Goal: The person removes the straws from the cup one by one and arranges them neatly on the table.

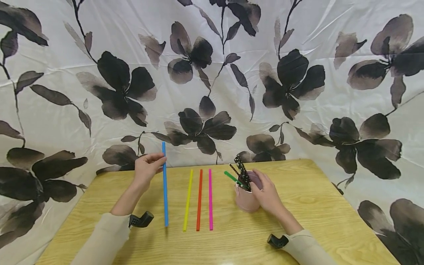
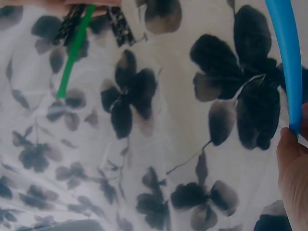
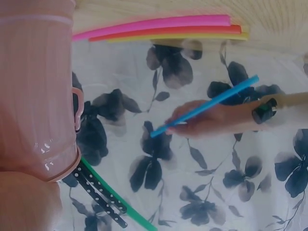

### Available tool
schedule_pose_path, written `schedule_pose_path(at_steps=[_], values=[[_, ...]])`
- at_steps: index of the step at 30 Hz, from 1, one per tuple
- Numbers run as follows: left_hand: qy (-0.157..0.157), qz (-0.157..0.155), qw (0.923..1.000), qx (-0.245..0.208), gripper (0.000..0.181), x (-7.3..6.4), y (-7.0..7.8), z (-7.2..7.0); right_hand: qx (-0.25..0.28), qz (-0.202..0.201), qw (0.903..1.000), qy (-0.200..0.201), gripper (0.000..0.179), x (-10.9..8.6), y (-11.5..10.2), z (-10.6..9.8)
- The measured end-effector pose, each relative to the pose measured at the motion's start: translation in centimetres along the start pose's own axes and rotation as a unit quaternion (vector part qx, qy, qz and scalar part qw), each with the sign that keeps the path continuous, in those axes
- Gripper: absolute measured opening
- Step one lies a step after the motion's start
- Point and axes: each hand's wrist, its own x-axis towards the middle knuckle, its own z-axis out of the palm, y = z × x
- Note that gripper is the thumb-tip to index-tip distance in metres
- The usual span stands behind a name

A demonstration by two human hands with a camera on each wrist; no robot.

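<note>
Operator: Report the left hand [image 1: 149, 168].

Inspector: Thumb and fingers pinch 1 blue straw [image 1: 165, 198] above its midpoint. The straw is straight, slender and smooth, a uniform bright blue. Its lower length is free, to the left of 3 straws on the table [image 1: 331, 221].

Operator: Identify those 3.

Inspector: Left to right: yellow straw [image 1: 187, 200], red straw [image 1: 199, 200], magenta straw [image 1: 210, 200]. Each is straight and plain. They lie roughly parallel, near each other, not touching.

Operator: Right hand [image 1: 269, 195]?

Inspector: Gripping the pale pink cup [image 1: 246, 203] at its right side. The wall is glossy, with a small handle [image 3: 80, 103]. Inside, a plain green straw [image 1: 231, 176] and white-dotted black straws [image 1: 244, 175] lean left, ends projecting above the rim.
</note>
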Motion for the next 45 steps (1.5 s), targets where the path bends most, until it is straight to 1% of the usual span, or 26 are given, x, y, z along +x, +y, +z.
schedule_pose_path(at_steps=[2, 4, 6, 8, 9, 11, 12, 13, 15, 16, 18, 20, 21, 22, 23, 25, 27, 28, 29, 31, 33, 36, 38, 40, 45], values=[[0.000, -0.002, 1.0000, 0.009, 0.031, 0.3, -0.6, -0.1, -0.004, -0.003, 1.0000, -0.001, 0.051, 0.0, 0.0, 0.0], [-0.003, -0.005, 0.9997, 0.022, 0.030, 0.8, -1.7, -0.1, -0.004, -0.003, 1.0000, 0.000, 0.050, 0.1, -0.1, -0.1], [-0.019, 0.000, 0.9998, 0.007, 0.028, 1.9, -3.9, -0.6, -0.003, -0.002, 1.0000, 0.001, 0.050, 0.1, -0.1, -0.1], [-0.032, -0.003, 0.9995, 0.006, 0.029, 3.3, -6.7, -1.2, 0.001, -0.003, 1.0000, 0.002, 0.049, 0.1, -0.2, -0.1], [-0.038, -0.005, 0.9992, 0.006, 0.031, 4.1, -8.4, -1.5, 0.001, -0.004, 1.0000, 0.003, 0.049, 0.0, -0.2, -0.1], [-0.051, -0.001, 0.9986, 0.013, 0.034, 5.8, -11.9, -2.1, 0.001, -0.005, 1.0000, 0.005, 0.049, 0.0, -0.2, -0.1], [-0.048, -0.007, 0.9983, 0.032, 0.037, 6.2, -13.0, -2.1, 0.001, -0.005, 1.0000, 0.005, 0.049, -0.1, -0.2, -0.1], [-0.046, -0.009, 0.9979, 0.044, 0.039, 6.8, -14.4, -2.2, 0.000, -0.006, 1.0000, 0.005, 0.049, -0.1, -0.1, -0.1], [-0.048, -0.009, 0.9969, 0.062, 0.042, 7.5, -16.2, -2.3, -0.001, -0.004, 1.0000, 0.005, 0.049, -0.2, -0.1, 0.0], [-0.060, -0.009, 0.9968, 0.053, 0.038, 6.8, -15.2, -1.9, -0.001, -0.005, 1.0000, 0.004, 0.049, -0.2, -0.1, 0.0], [-0.064, -0.022, 0.9961, 0.056, 0.040, 6.8, -15.6, -1.8, 0.002, 0.000, 1.0000, 0.005, 0.049, -0.2, -0.1, 0.0], [-0.070, -0.033, 0.9950, 0.062, 0.040, 6.6, -15.6, -1.5, 0.005, 0.005, 0.9999, 0.007, 0.049, -0.3, -0.1, 0.0], [-0.073, -0.037, 0.9943, 0.068, 0.039, 6.3, -15.3, -1.4, 0.006, 0.005, 0.9999, 0.007, 0.049, -0.3, 0.0, 0.1], [-0.081, -0.038, 0.9942, 0.060, 0.037, 5.7, -14.4, -1.2, 0.006, 0.005, 0.9999, 0.007, 0.049, -0.3, 0.0, 0.1], [-0.071, -0.039, 0.9935, 0.079, 0.041, 6.3, -15.7, -1.4, 0.006, 0.007, 0.9999, 0.008, 0.049, -0.3, 0.0, 0.1], [-0.074, -0.034, 0.9937, 0.077, 0.039, 5.6, -14.8, -1.1, 0.006, 0.005, 0.9999, 0.008, 0.049, -0.2, 0.1, 0.1], [-0.072, -0.028, 0.9938, 0.080, 0.039, 4.9, -14.2, -0.9, 0.007, 0.002, 0.9999, 0.009, 0.049, -0.2, 0.1, 0.2], [-0.070, -0.027, 0.9941, 0.079, 0.041, 4.7, -14.1, -0.8, 0.008, 0.004, 0.9999, 0.009, 0.049, -0.2, 0.1, 0.2], [-0.064, -0.029, 0.9936, 0.089, 0.045, 4.7, -14.6, -0.8, 0.009, 0.006, 0.9999, 0.008, 0.049, -0.2, 0.1, 0.3], [-0.063, -0.029, 0.9938, 0.086, 0.047, 4.2, -14.4, -0.6, 0.007, 0.007, 0.9999, 0.007, 0.049, -0.3, 0.1, 0.3], [-0.060, -0.042, 0.9933, 0.090, 0.048, 3.5, -13.7, -0.2, 0.005, 0.004, 1.0000, 0.008, 0.049, -0.3, 0.2, 0.4], [-0.063, -0.068, 0.9920, 0.085, 0.038, 2.5, -11.5, 0.4, 0.002, -0.003, 1.0000, 0.009, 0.049, -0.3, 0.1, 0.4], [-0.062, -0.093, 0.9899, 0.087, 0.033, 2.0, -10.1, 0.9, -0.002, -0.004, 0.9999, 0.010, 0.049, -0.2, 0.1, 0.3], [-0.063, -0.099, 0.9892, 0.088, 0.030, 1.9, -9.7, 1.1, -0.006, -0.001, 0.9999, 0.012, 0.049, -0.2, 0.1, 0.3], [-0.068, -0.106, 0.9865, 0.105, 0.031, 1.9, -10.1, 1.5, -0.007, -0.004, 0.9999, 0.012, 0.049, -0.4, 0.1, 0.2]])
